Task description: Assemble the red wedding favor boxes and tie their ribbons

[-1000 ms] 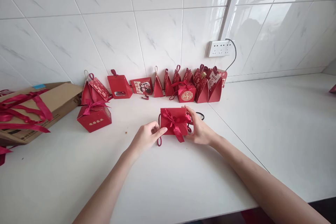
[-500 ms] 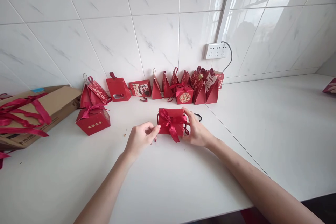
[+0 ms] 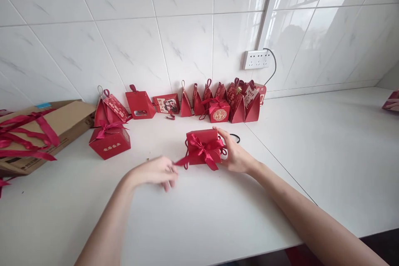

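A small red gift box (image 3: 199, 136) stands on the white counter in front of me, with a glossy red ribbon (image 3: 204, 148) tied in a bow on its front. My right hand (image 3: 235, 153) grips the box's right side, thumb and fingers around it. To the left, my left hand (image 3: 158, 172) is slightly blurred and pinches the end of the ribbon's tail, drawn out sideways from the bow. Dark red cord loops show at both sides of the box. Part of a black loop (image 3: 235, 137) lies behind my right hand.
Several red gift boxes (image 3: 237, 110) line the tiled wall. A bow-tied red box (image 3: 110, 143) sits at left, beside a cardboard carton (image 3: 73, 122) with loose red ribbons (image 3: 46, 131) over it. A power strip (image 3: 257, 60) with a cable is on the wall.
My left hand has moved left and slightly down, drawing out the ribbon's tail. The box has tipped or turned slightly, showing more of its top, while my right hand stays on it.
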Demonstrator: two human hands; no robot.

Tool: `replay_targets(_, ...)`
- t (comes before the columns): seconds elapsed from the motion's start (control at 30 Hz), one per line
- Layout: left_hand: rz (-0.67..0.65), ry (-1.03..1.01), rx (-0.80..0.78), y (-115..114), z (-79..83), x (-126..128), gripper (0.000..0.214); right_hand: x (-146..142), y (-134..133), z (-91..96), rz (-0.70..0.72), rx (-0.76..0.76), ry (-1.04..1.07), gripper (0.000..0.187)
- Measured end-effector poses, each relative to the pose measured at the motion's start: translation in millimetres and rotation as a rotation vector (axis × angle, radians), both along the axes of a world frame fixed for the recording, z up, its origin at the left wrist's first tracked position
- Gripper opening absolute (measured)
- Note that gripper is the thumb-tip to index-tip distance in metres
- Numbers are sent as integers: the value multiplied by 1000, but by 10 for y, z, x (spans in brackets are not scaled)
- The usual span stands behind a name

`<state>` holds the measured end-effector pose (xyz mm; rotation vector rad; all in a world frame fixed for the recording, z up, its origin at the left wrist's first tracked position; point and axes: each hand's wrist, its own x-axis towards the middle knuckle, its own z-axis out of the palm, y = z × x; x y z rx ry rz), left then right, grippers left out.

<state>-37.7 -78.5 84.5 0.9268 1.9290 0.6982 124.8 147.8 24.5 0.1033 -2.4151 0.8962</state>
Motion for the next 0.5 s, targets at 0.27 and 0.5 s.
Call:
replay_targets(0.27,510,370,856,329,-152,227,35,-15,-86,17,31,21,-15,94)
replay_targets(0.5,434,590,1005,449,-425,409,19,105,-184,168,228,-259,-168,89)
